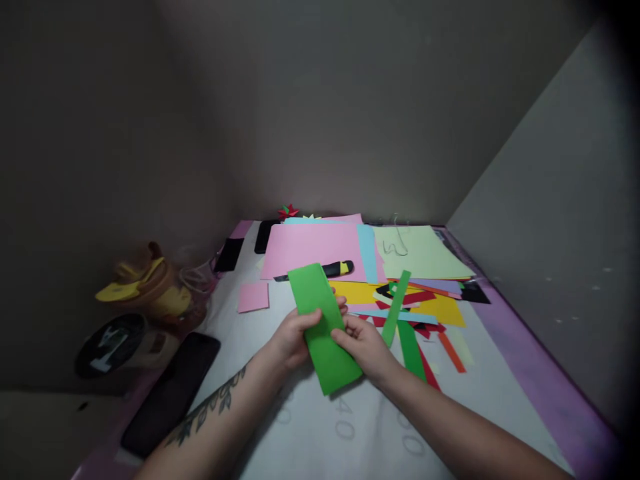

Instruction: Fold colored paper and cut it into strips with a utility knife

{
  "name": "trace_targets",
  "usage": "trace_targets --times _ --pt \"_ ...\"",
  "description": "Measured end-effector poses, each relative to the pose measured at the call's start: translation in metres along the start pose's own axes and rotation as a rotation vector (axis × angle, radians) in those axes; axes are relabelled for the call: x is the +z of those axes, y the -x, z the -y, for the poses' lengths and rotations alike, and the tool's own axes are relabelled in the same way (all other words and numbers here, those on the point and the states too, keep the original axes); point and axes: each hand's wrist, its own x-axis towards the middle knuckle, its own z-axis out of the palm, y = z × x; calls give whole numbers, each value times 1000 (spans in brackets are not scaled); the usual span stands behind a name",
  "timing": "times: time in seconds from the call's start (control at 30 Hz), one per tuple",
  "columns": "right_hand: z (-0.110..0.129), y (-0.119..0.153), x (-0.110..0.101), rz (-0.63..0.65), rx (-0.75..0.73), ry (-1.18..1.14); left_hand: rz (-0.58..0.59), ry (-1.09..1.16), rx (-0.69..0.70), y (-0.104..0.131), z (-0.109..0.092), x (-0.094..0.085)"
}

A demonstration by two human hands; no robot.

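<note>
A long green paper piece (325,347) is held tilted above the middle of the white table sheet. My left hand (299,333) grips its left side, thumb on top and fingers behind it. On its right edge, my right hand (363,341) pinches the paper between thumb and fingers. Just beyond lies a black and yellow cutter (337,269), partly behind the green paper. A green strip (397,307) rests to the right of my right hand, among coloured paper scraps (415,317). A small pink square (253,297) lies to the left.
Pink sheets (313,247) and pale green sheets (420,253) lie at the back. A red and green paper star (288,212) is behind them. On the left are a dark phone (173,393), a black-lidded container (113,345) and an orange pot (155,283).
</note>
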Motion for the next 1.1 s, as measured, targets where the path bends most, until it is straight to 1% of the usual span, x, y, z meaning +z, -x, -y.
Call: trace_targets --times 0.1,0.2,0.27,0.33,0.43,0.47,0.5,0.53,0.57,0.6,0.63,0.67,0.7,0.73,0.77,0.8,0.83,0.87,0.9,0.93,1.0,1.1 --pt "-1 -4 1 -21 48 23 -28 103 -54 -8 0 -13" --pt "-1 -4 3 -10 53 144 -91 153 -11 -8 -1 -24" --pt "-1 -3 4 -5 45 240 -124 166 9 -8 -2 -28" --pt "-1 -2 5 -14 41 303 -141 179 18 -11 -2 -28" --pt "-1 -1 4 -21 28 335 -158 150 37 -11 -7 -19" --pt "-1 0 4 -23 23 344 -186 106 85 -7 -10 -14" --pt "0 0 4 -24 20 356 -227 43 166 -1 -14 -10" --pt "1 1 3 -27 18 371 -287 -45 280 10 -19 -8" --pt "1 2 2 -28 18 389 -359 -157 431 25 -24 -8" --pt "2 3 1 -27 16 407 -425 -287 571 45 -29 -10" --pt "2 4 0 -25 12 422 -512 -467 665 68 -34 -15" --pt "2 5 -1 -18 10 432 -605 -712 722 94 -37 -22" --pt "2 5 -1 -8 8 436 -704 -1009 777 122 -39 -32" --pt "2 5 -2 2 7 435 -786 -1326 805 150 -41 -43" --pt "2 5 -2 14 8 431 -845 -1603 820 177 -41 -55" --pt "2 5 -2 24 14 424 -868 -1844 784 201 -40 -65" --pt "2 5 -2 31 23 414 -881 -2036 724 221 -39 -75" --pt "2 5 -2 35 32 401 -911 -2177 662 238 -38 -82" --pt "2 5 -2 36 42 387 -975 -2277 597 249 -36 -87" --pt "2 5 -2 33 49 374 -1020 -2348 530 257 -34 -91" --pt "2 6 -1 19 51 360 -1082 -2422 377 262 -31 -93" --pt "2 7 -1 2 47 347 -1081 -2455 155 257 -29 -93"
